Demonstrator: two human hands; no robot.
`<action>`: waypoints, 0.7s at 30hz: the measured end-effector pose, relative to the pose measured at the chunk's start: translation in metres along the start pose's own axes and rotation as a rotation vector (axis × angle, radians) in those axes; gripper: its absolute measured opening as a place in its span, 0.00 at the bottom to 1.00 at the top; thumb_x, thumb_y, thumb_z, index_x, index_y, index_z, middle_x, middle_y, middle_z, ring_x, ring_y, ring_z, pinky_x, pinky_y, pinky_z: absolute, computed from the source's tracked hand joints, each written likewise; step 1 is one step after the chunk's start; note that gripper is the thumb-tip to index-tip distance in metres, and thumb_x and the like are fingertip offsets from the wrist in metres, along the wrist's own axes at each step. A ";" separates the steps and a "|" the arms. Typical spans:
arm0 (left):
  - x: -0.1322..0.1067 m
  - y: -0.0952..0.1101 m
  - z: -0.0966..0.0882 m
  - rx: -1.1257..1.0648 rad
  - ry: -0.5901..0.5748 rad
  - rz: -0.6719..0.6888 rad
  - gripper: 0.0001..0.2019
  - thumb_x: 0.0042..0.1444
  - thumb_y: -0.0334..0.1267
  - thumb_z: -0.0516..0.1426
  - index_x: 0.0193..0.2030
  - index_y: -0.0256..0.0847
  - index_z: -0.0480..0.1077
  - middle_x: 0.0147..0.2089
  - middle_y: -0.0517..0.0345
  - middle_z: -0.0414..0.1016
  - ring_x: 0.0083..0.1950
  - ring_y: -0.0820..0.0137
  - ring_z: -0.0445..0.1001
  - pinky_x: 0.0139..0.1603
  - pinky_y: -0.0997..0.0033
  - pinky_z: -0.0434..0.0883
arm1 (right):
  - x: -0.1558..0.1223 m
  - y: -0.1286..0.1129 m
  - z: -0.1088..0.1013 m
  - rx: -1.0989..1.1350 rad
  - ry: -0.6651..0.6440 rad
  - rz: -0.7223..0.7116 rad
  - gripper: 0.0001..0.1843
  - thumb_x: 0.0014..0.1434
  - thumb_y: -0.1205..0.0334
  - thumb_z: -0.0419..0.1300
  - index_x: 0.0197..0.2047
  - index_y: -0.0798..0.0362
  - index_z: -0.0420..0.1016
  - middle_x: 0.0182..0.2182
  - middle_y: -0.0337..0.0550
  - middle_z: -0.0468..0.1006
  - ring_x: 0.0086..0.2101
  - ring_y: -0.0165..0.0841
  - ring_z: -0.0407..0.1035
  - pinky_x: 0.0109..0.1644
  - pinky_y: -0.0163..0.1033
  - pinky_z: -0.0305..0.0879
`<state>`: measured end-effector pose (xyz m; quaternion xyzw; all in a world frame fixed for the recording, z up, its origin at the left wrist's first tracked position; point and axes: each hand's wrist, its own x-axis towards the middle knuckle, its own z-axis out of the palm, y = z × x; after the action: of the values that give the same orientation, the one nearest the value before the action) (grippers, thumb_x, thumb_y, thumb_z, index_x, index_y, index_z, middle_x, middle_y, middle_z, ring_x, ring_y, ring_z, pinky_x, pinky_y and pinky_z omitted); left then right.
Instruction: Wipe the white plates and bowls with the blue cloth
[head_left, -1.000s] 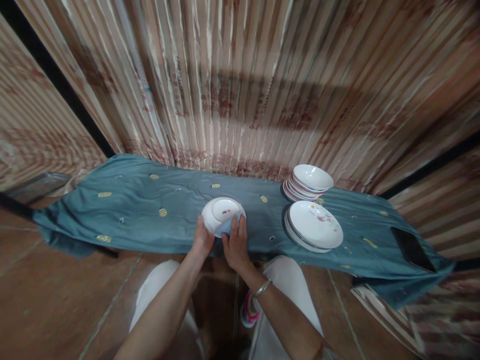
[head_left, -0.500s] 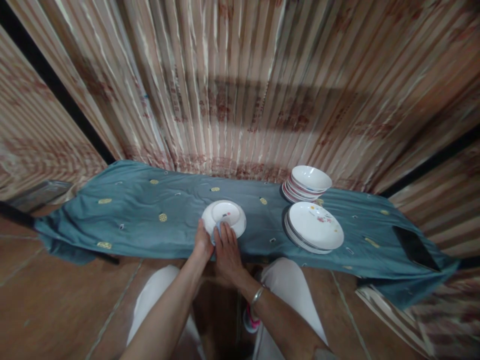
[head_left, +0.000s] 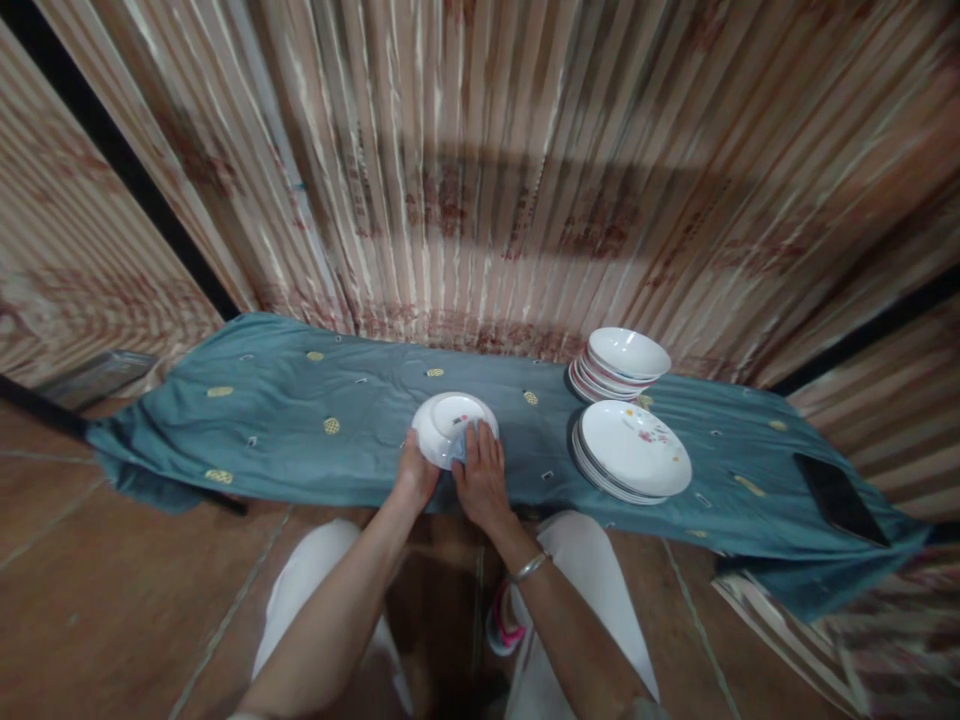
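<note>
A white bowl (head_left: 439,415) is upside down near the front edge of the cloth-covered table, its foot ring and a small printed mark facing up. My left hand (head_left: 417,472) grips the bowl's near left rim. Pressed against the bowl's underside on the near right is a light blue cloth (head_left: 458,447), under the fingers of my right hand (head_left: 481,476). That hand covers part of the cloth and the bowl's right side. A silver bangle circles my right wrist.
To the right stands a stack of white plates (head_left: 636,450) with floral prints. Behind it is a stack of bowls (head_left: 626,355). A black phone-like slab (head_left: 840,497) lies at the table's right end. The teal tablecloth (head_left: 285,400) drapes over the edges, and a striped curtain (head_left: 465,150) hangs behind.
My right hand and the blue cloth have slid right across the bowl's underside. My left hand stays on the near left rim. The view has shifted slightly.
</note>
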<state>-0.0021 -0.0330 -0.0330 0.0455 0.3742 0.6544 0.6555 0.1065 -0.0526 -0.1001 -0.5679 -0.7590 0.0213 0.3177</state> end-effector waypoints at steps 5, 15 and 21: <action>-0.011 -0.006 0.002 0.129 0.013 -0.151 0.28 0.70 0.50 0.41 0.69 0.39 0.63 0.60 0.48 0.77 0.61 0.60 0.74 0.60 0.60 0.71 | 0.009 0.024 0.008 0.156 0.033 0.246 0.36 0.70 0.53 0.43 0.73 0.69 0.46 0.71 0.72 0.51 0.71 0.49 0.45 0.69 0.60 0.53; -0.014 -0.007 0.002 0.197 -0.035 -0.204 0.29 0.69 0.53 0.41 0.66 0.39 0.67 0.54 0.46 0.81 0.56 0.57 0.77 0.53 0.58 0.75 | -0.015 0.008 0.016 0.116 0.068 0.182 0.39 0.70 0.55 0.46 0.75 0.64 0.36 0.73 0.69 0.40 0.72 0.51 0.37 0.69 0.62 0.53; -0.014 -0.009 0.004 0.088 -0.007 -0.167 0.28 0.71 0.47 0.42 0.65 0.30 0.67 0.45 0.45 0.84 0.50 0.63 0.81 0.52 0.68 0.76 | -0.028 -0.003 0.020 -0.009 0.054 -0.052 0.33 0.67 0.70 0.46 0.74 0.61 0.47 0.71 0.65 0.53 0.72 0.47 0.41 0.69 0.60 0.53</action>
<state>0.0097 -0.0449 -0.0287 0.0452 0.4025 0.5801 0.7067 0.0974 -0.0715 -0.1278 -0.5496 -0.7650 -0.0056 0.3358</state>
